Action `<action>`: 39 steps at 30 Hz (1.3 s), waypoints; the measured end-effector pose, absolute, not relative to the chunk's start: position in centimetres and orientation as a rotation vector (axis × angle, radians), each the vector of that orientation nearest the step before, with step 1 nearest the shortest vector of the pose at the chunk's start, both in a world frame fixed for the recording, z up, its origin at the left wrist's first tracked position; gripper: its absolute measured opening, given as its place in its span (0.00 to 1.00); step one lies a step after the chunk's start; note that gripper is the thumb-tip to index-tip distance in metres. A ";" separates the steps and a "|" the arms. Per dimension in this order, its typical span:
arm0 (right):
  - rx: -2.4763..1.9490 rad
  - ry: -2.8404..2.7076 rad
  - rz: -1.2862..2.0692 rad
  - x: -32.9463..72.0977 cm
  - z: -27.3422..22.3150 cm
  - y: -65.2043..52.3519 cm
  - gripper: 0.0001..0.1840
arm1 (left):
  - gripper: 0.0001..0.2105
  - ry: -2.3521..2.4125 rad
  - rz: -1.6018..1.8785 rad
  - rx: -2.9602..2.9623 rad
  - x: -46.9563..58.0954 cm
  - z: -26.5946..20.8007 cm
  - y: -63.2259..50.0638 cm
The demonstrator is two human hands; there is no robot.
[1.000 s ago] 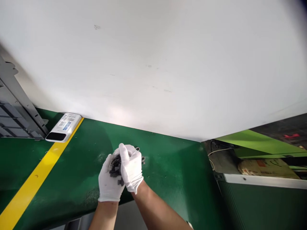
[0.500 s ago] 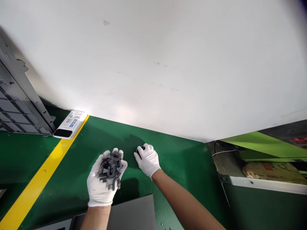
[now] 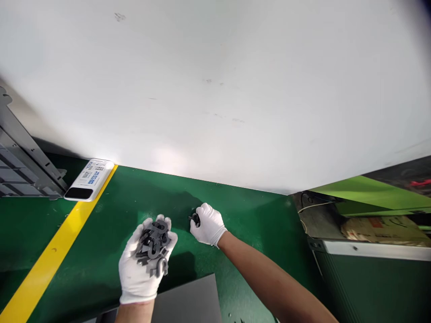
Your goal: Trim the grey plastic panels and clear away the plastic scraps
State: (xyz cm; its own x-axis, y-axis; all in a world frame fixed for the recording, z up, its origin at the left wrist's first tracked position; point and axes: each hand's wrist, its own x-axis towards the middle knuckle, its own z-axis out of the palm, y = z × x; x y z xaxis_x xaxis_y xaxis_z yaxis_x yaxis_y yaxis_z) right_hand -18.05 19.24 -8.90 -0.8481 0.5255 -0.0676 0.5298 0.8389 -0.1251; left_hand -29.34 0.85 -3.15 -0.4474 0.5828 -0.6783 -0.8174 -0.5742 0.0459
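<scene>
My left hand [image 3: 141,264], in a white glove, is palm up and cupped around a heap of small dark grey U-shaped clips [image 3: 154,244]. Its fingers curl up along the far side of the pile. To its right, over the green floor, my gloved right hand [image 3: 209,225] is closed, with its fingers pinching one or more dark curved clips [image 3: 195,219]. The clips poke out at the fingertips, and how many are there I cannot tell. The two hands are a short way apart and do not touch.
A tall white panel [image 3: 215,112] rises beyond the hands. At left, a white device with a label [image 3: 90,179] lies by a yellow floor line [image 3: 50,251], beside a grey metal frame [image 3: 30,166]. A grey plate [image 3: 188,300] is below; a green-sided case [image 3: 380,287] stands at right.
My right hand has turned slightly, and the dark clips at its fingertips show more. The left hand still holds its heap, slightly lower in view. The view has shifted a little.
</scene>
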 end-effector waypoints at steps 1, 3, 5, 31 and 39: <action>0.840 2.979 -0.229 -17.9 -8.7 19.2 0.11 | 0.09 0.480 2.079 -0.787 -29.3 -3.1 0.8; 0.775 2.964 -0.245 -17.6 -8.4 19.0 0.09 | 0.09 0.489 2.073 -0.783 -29.2 -3.0 0.8; 0.649 2.936 -0.236 -17.3 -8.2 18.5 0.07 | 0.09 0.495 2.063 -0.770 -28.9 -2.9 0.7; 1.011 2.685 -0.922 -14.0 -6.7 14.8 0.18 | 0.13 0.831 2.027 -0.707 -22.6 3.5 -3.2; 1.150 2.583 -0.664 -12.7 -6.7 15.2 0.25 | 0.13 0.834 2.010 -0.766 -20.4 4.2 -6.6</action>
State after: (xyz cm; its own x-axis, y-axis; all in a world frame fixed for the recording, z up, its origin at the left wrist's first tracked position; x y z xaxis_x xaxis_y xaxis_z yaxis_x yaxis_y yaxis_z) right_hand -12.70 15.17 -6.73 -0.6628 0.6408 -0.3873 0.7482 0.5877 -0.3080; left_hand -20.35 -6.59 4.20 -0.4876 0.4446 -0.7514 -0.8460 -0.4533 0.2807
